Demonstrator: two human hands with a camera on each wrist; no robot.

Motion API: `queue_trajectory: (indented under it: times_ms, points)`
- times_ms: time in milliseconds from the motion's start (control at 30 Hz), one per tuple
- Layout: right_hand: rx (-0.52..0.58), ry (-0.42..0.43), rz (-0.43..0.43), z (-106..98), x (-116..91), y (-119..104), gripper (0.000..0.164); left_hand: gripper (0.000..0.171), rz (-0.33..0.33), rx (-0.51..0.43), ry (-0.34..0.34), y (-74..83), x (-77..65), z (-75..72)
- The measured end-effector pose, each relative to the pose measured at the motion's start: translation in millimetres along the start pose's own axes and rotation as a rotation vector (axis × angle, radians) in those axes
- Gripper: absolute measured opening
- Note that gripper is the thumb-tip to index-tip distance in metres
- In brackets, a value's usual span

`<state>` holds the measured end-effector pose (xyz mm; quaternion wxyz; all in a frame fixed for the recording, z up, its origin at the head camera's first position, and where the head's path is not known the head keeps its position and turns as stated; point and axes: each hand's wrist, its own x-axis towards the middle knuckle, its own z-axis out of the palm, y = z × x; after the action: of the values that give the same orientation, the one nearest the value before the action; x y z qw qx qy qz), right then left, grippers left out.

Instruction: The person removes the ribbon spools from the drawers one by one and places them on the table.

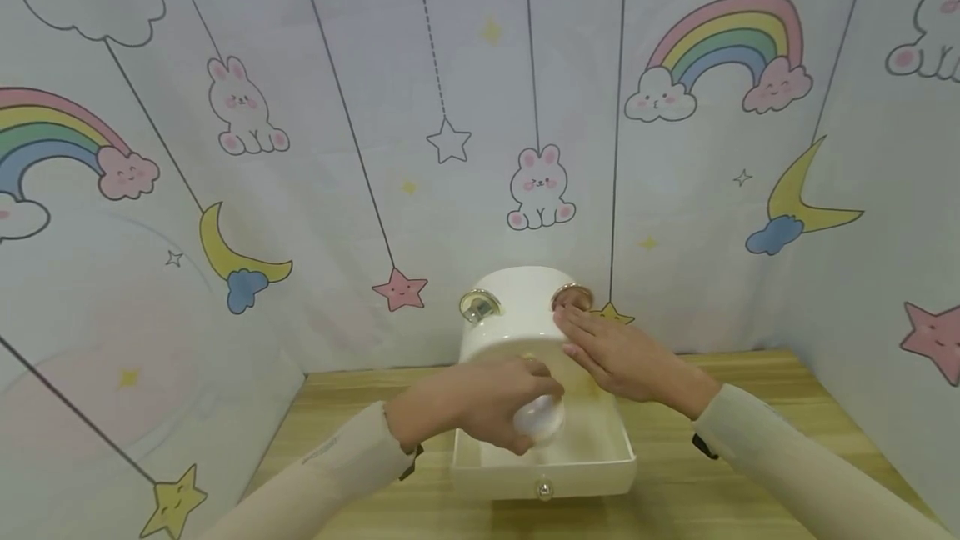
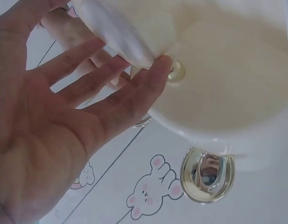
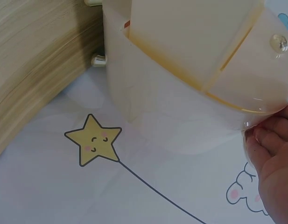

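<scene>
A glossy white storage box (image 1: 517, 302) with a rounded top and two gold ear-shaped pieces stands against the back wall. Its front drawer (image 1: 487, 480) is pulled out and has a small clear knob (image 1: 545, 488). Over the drawer, my left hand (image 1: 491, 398) pinches a smooth, round white piece (image 1: 538, 419) at its edge with the fingers. Seen from the left wrist, that piece looks like a thin tilted disc with a silvery sheen. My right hand (image 1: 626, 357) rests with straight fingers against the box's right side, by the right gold ear (image 1: 572, 297).
The box stands on a wood-grain table (image 1: 360, 407). White fabric walls (image 1: 450, 215) printed with rabbits, stars, moons and rainbows enclose the back and both sides. The left gold ear (image 1: 480, 305) sticks out from the box top. Small round feet (image 3: 99, 60) show under the box.
</scene>
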<state>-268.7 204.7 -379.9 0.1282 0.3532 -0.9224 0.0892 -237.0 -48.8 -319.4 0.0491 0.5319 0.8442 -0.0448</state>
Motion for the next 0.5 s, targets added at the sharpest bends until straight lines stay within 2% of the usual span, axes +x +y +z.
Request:
queue_trajectory:
  times_ms: [233,500]
  points:
    - [-0.013,0.009,-0.003,-1,-1,0,0.056,0.062,-0.064,-0.126,0.070,-9.0,-22.3,-7.8]
    - [-0.033,0.019,-0.024,0,-1,-3,0.056,0.057,-0.193,-0.247,0.089,-15.3,-53.1,-7.3]
